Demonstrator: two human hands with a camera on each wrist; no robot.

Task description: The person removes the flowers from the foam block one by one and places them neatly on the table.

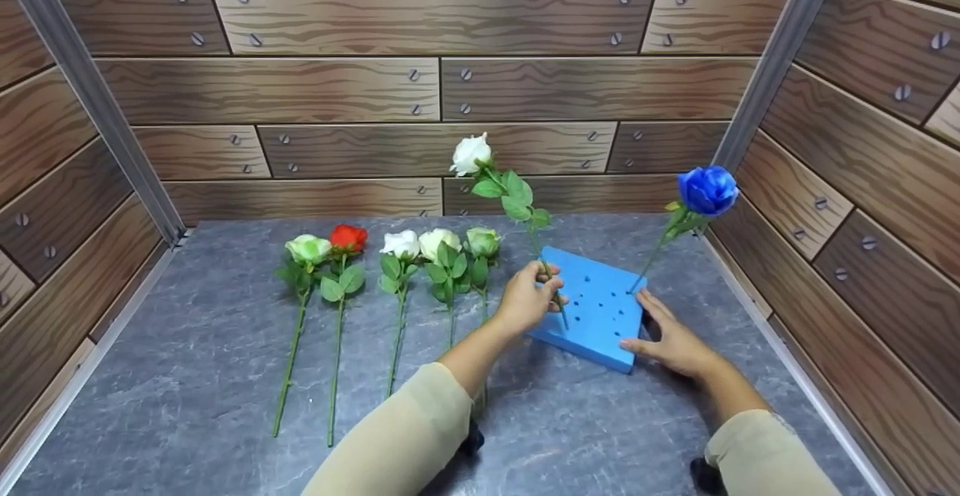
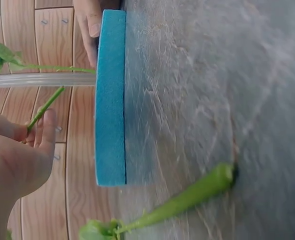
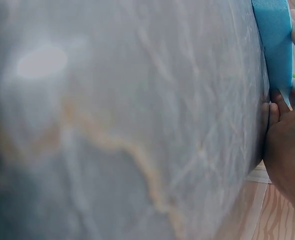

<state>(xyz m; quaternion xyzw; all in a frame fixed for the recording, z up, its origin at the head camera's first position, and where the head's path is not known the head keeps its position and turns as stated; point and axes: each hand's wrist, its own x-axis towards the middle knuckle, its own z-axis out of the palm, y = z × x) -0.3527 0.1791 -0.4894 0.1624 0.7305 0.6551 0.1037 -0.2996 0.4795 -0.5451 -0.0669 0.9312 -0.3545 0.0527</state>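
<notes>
My left hand [image 1: 529,297] pinches the green stem of a white rose [image 1: 471,155] and holds it over the left part of a blue foam block [image 1: 600,316]. In the left wrist view the stem's cut end [image 2: 57,94] is raised above the block's holed top. At the block's right corner, my right hand [image 1: 679,346] grips the edge, thumb near the front and fingers along the side. A blue rose [image 1: 707,190] stands tilted in the block beside the right fingertips. Several small dark holes dot the block's top.
Left of the block lie a green-white rose [image 1: 307,248], a red rose [image 1: 349,238], a white rose [image 1: 401,244], a cream rose [image 1: 439,243] and a green rose [image 1: 482,241]. My left forearm covers some stems. Wood-patterned walls [image 1: 435,91] enclose the grey marbled table [image 1: 202,331].
</notes>
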